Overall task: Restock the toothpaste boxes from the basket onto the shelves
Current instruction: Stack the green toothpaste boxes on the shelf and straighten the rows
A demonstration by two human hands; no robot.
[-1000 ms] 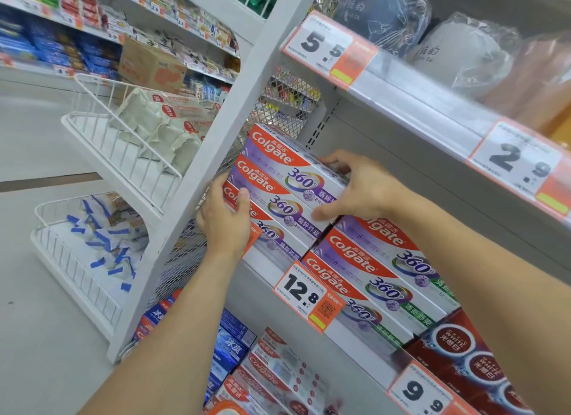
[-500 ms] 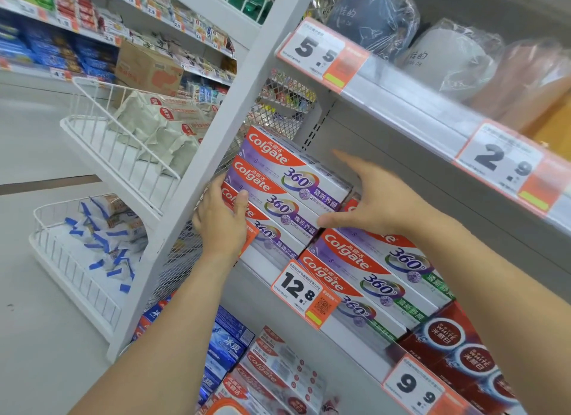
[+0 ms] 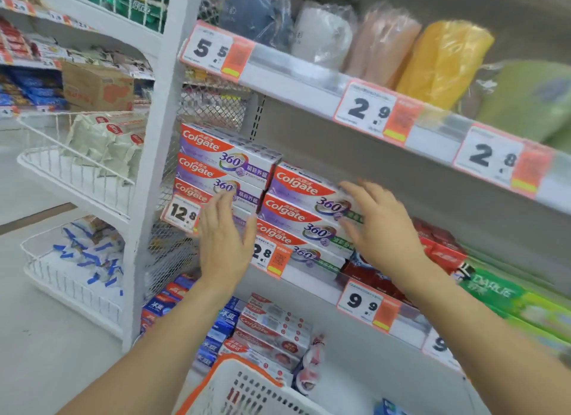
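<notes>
Fingers (image 3: pixel 227 204) straight before sideways-lying toothpaste boxes (image 3: pixel 228 161).

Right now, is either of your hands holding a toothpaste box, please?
No, both the left hand and the right hand are open with straight fingers in front of the stacked boxes, gripping nothing.

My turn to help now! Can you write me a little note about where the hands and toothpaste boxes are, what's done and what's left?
Left hand: open, holding nothing, in front of the left Colgate stack.
Right hand: open, empty, by the right Colgate stack.
Done: both stacks sit three high on the shelf.
Left: the basket is below; a blue box shows inside. Shelve what remains.
</notes>
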